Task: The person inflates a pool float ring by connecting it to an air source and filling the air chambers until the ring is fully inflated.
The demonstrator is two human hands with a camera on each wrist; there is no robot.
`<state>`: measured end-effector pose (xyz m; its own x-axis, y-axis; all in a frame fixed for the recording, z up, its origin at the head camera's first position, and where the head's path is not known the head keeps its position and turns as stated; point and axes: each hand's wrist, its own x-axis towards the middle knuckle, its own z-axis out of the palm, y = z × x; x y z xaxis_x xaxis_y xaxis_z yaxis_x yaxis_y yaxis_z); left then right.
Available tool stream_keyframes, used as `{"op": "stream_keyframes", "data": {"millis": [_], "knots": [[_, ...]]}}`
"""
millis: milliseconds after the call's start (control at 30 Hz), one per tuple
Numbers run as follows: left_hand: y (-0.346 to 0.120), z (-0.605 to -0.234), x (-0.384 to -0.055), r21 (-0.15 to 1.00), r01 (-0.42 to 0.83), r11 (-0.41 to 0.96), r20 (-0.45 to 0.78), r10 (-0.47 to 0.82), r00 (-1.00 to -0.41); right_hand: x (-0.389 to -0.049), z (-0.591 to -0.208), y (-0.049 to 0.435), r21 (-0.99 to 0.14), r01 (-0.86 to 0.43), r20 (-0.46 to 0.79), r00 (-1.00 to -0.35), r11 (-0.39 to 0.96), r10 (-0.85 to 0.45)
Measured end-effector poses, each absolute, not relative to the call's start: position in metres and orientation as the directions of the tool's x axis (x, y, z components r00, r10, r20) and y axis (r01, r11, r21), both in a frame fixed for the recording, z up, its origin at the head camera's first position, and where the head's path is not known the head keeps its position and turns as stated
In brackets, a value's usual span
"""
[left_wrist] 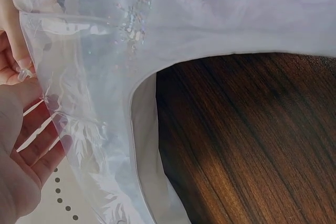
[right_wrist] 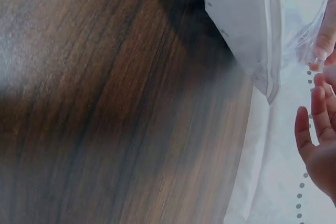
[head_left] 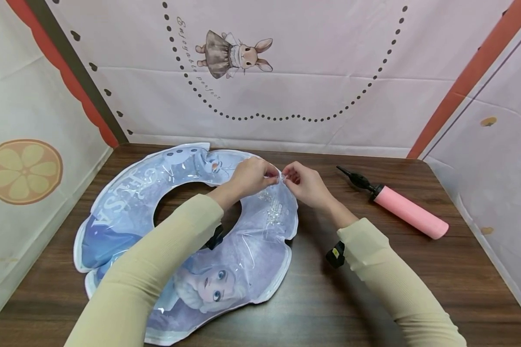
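A partly filled swim ring (head_left: pixel 256 255), blue and lilac with printed characters and glitter, lies on the table with soft wrinkles. At its far right edge, a small clear air valve (left_wrist: pixel 23 74) stands out from the film. My left hand (head_left: pixel 251 176) reaches across the ring and pinches the valve area between thumb and forefinger. From the other side my right hand (head_left: pixel 306 185) pinches at the same valve, thumb and forefinger together, other fingers spread loosely. Both sets of fingertips meet there and partly hide the valve.
On the right of the brown wooden table (head_left: pixel 417 284) lies a pink hand pump (head_left: pixel 410 211) with a black nozzle pointing away to the left. A printed cloth (head_left: pixel 312 96) with a rabbit figure stands behind the table, with more cloth at both sides.
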<state>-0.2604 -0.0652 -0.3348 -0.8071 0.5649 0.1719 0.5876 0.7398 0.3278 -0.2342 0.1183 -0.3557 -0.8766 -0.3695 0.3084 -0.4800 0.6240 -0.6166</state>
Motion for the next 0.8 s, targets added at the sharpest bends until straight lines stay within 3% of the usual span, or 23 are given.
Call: {"op": "stream_keyframes", "data": {"millis": [333, 800], "knots": [[-0.065, -0.336, -0.261, 0.340, 0.589, 0.733, 0.190, 0.560, -0.807, -0.236, -0.359, 0.120, -0.658, -0.480, 0.321, -0.876, 0.580, -0.361], [-0.067, -0.338, -0.260, 0.313, 0.605, 0.732, 0.194, 0.575, -0.795, -0.245, -0.359, 0.119, -0.783, -0.346, 0.161, -0.915, 0.516, -0.369]]}}
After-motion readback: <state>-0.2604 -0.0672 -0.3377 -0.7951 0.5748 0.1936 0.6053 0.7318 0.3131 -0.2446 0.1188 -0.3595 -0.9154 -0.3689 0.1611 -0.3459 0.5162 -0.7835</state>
